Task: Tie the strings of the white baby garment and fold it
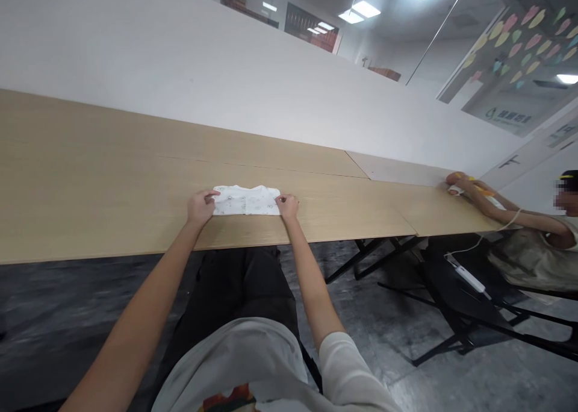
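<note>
A white cloth (246,201) with a small grey print lies on the wooden table, folded into a wide, low rectangle. Its upper edge is slightly wavy, and a crease or seam runs down its middle. At the cloth's left end, my left hand (201,207) has its thumb and fingers closed on the upper corner. My right hand (288,206) pinches the right end, with the fingers curled. Both forearms reach over the table's front edge.
The long light-wood table (112,183) runs along a white wall (180,68). At the far right sits another person (528,231) with arms on the table. A black folding chair (460,297) holding a white power strip (469,278) stands beside them.
</note>
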The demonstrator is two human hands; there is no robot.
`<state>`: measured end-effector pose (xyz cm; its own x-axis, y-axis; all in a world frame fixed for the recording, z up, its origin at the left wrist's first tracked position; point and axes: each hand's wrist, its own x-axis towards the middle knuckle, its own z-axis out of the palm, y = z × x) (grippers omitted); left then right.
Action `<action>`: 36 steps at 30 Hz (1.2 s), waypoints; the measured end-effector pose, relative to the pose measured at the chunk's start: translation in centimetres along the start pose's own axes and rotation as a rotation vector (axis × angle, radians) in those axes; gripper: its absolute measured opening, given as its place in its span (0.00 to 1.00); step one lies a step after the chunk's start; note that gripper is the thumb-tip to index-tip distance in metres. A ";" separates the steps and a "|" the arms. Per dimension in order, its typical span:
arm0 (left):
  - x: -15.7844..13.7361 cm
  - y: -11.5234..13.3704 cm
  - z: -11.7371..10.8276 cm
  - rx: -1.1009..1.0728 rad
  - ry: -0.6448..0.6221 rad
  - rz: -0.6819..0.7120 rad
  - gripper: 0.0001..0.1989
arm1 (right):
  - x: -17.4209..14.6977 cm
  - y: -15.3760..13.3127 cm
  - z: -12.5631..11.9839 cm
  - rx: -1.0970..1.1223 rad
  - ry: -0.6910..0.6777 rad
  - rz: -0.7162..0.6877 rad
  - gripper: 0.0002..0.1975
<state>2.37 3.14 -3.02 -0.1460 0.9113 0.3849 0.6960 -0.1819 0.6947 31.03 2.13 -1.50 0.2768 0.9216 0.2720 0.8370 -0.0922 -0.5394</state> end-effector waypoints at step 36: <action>-0.2 1.0 -0.4 -0.004 0.001 -0.184 0.16 | 0.1 0.5 -0.4 0.161 0.046 0.114 0.14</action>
<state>2.80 2.65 -2.11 -0.2712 0.9289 0.2523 0.6546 -0.0142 0.7559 31.64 1.99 -1.43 0.3897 0.8901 0.2363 0.7137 -0.1297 -0.6883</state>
